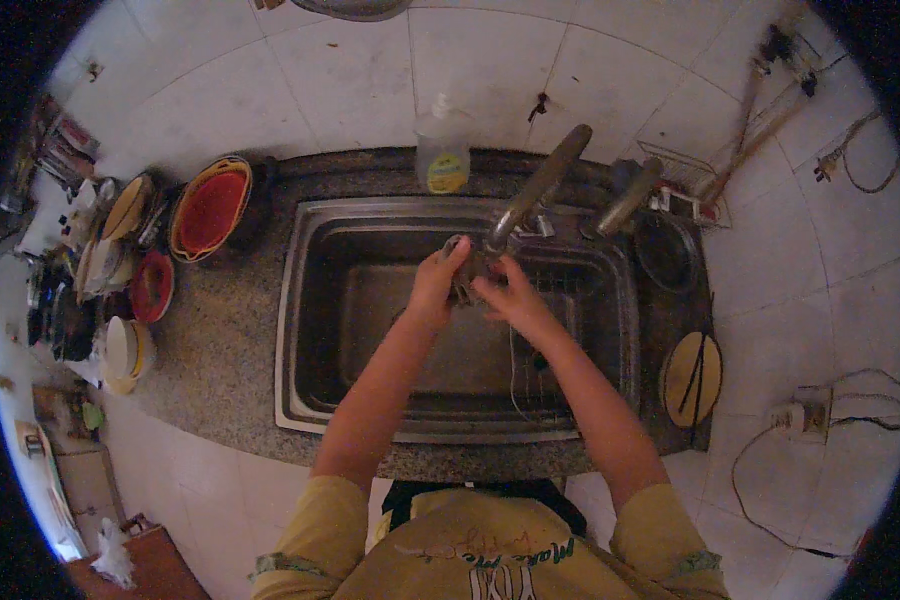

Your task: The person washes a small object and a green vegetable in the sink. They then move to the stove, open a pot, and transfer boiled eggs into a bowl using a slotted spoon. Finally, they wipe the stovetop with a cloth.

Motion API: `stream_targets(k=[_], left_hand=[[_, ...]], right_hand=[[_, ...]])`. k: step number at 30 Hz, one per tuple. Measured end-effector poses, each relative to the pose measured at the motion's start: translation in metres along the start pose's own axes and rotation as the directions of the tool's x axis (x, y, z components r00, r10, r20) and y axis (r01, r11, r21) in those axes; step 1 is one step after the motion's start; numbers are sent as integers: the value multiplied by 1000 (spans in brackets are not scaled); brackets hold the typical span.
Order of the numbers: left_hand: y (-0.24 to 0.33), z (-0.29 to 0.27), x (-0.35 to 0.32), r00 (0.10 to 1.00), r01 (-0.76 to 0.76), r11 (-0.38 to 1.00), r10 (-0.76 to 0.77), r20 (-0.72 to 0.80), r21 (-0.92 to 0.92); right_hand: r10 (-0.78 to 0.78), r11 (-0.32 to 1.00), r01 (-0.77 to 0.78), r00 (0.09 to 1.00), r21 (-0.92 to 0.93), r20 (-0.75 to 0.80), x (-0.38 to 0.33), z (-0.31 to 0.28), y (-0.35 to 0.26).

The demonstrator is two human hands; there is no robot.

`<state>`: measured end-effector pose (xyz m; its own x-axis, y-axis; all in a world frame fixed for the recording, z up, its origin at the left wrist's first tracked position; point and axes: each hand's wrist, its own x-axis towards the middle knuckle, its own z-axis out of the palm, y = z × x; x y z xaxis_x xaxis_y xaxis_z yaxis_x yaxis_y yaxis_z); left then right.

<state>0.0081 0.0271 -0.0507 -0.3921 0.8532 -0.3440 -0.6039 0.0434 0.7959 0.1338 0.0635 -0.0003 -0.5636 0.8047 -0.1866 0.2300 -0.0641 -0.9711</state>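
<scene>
Both hands were wrapped round a small metal cup (467,268) over the sink (310,300), right under the tap (535,195). Left hand (436,283) gripped its left side, right hand (502,296) its right, equally close. Cup's axis was hard to tell.

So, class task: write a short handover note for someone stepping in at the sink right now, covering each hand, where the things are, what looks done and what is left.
Left hand: wrapped around a small dark item under the faucet, over the steel sink.
Right hand: gripping the same item from the other side.
What the item is cannot be told; no running water can be made out.
Soap bottle stands behind the basin.
Done: bowls and plates are stacked on the left counter, with a red basket.
Left: the item in hand; a dark pan sits to the right.
</scene>
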Motion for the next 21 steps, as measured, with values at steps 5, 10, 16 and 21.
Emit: stream_targets(k=[5,10,16,21], left_hand=[[10,3,-10,993,110,984,-101,68,-138],[18,-31,-13,995,93,990,-88,-48,108],[-14,-49,-2,869,-488,381,297,396,786],[24,22,-28,876,-456,809,332,350,371]], right_hand=[[-31,957,74,987,-279,157,23,-24,49],[117,988,-117,993,96,8,30,-55,30],[11,973,6,997,230,-75,36,-35,12],[-73,983,108,971,-145,229,30,-25,-22]])
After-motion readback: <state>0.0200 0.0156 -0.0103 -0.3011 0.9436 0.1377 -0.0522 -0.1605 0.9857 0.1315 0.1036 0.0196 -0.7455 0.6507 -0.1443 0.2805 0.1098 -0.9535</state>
